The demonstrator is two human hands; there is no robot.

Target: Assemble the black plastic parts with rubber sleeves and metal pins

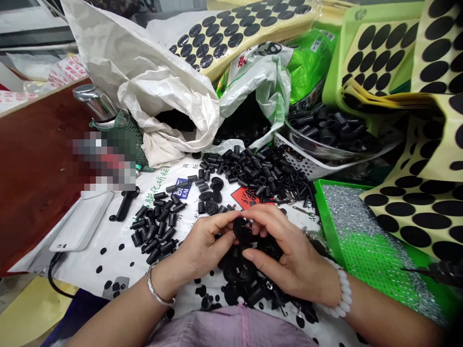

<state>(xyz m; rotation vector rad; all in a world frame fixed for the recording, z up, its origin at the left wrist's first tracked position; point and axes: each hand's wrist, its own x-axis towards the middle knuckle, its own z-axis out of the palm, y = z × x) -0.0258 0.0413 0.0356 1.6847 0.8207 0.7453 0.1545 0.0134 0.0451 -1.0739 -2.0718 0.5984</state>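
Note:
Between my two hands, low over the table, is a small round black plastic part [241,231]. My left hand [206,243] pinches it at the left edge with thumb and fingertips. The fingers of my right hand [289,255] curl over its right side, with the thumb lower down and apart from it. What those right fingertips hold, if anything, is hidden. Beneath both hands lies a heap of black plastic parts [238,270], partly covered by them. Short black cylinders [159,226] are scattered to the left of my left hand.
Farther back is a pile of black tubes and screws [260,168]. On the right stands a green tray [327,226] of small metal pieces beside sheets of black round stickers [408,207]. Behind are open sacks [195,115] and a clear bowl [307,137]. A white power bank [83,221] lies left.

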